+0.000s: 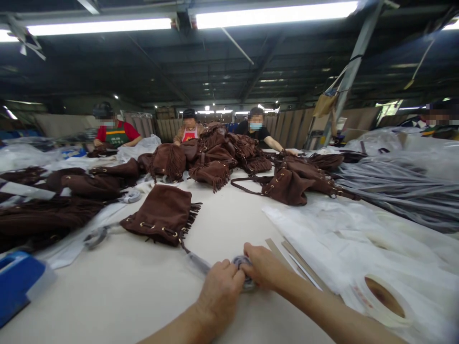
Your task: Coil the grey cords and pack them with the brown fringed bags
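Note:
Both my hands meet low in the middle of the pale table. My left hand and my right hand are closed, pinching a small grey bundled strap wrapped in clear plastic between them. A strip of it trails left toward a brown suede fringed bag with gold eyelets, lying flat just beyond my hands.
A heap of the same brown fringed bags fills the table's middle and left. White plastic bags and grey straps lie right. A blue object sits at the near left. Several people sit at the far side.

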A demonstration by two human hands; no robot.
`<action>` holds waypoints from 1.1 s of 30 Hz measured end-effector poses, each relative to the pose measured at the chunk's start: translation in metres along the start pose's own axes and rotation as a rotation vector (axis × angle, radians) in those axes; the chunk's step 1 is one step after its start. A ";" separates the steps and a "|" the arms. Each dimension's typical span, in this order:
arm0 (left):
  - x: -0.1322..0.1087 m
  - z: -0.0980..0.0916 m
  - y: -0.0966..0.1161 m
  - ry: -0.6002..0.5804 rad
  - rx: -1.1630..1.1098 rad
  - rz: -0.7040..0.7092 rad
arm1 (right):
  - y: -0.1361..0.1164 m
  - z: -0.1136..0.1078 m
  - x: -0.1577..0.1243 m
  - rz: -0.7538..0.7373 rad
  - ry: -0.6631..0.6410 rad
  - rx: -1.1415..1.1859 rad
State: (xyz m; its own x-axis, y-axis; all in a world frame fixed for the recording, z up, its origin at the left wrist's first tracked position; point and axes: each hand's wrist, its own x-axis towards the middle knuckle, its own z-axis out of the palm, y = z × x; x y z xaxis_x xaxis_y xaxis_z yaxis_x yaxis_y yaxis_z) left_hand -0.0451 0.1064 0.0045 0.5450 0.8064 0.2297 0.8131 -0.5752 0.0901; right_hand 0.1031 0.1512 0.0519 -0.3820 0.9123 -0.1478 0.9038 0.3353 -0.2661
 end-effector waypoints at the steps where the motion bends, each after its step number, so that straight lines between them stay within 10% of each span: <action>1: -0.001 0.004 0.005 0.027 -0.006 -0.032 | -0.002 0.003 -0.003 0.031 0.018 0.004; 13: -0.018 -0.025 -0.059 0.022 -0.151 0.188 | 0.001 0.008 0.007 -0.330 -0.009 -0.130; 24: -0.017 0.010 -0.030 0.197 0.033 0.029 | -0.022 0.002 0.018 -0.084 0.015 -0.097; 33: -0.031 -0.028 -0.061 0.030 -0.223 0.068 | -0.023 0.002 0.027 -0.303 -0.031 -0.163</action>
State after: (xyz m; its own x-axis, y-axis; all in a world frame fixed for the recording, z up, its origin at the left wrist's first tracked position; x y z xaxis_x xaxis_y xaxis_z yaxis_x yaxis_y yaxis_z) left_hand -0.1172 0.1128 0.0188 0.5878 0.7623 0.2708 0.7078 -0.6467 0.2843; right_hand 0.0715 0.1680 0.0521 -0.6413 0.7586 -0.1152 0.7663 0.6255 -0.1470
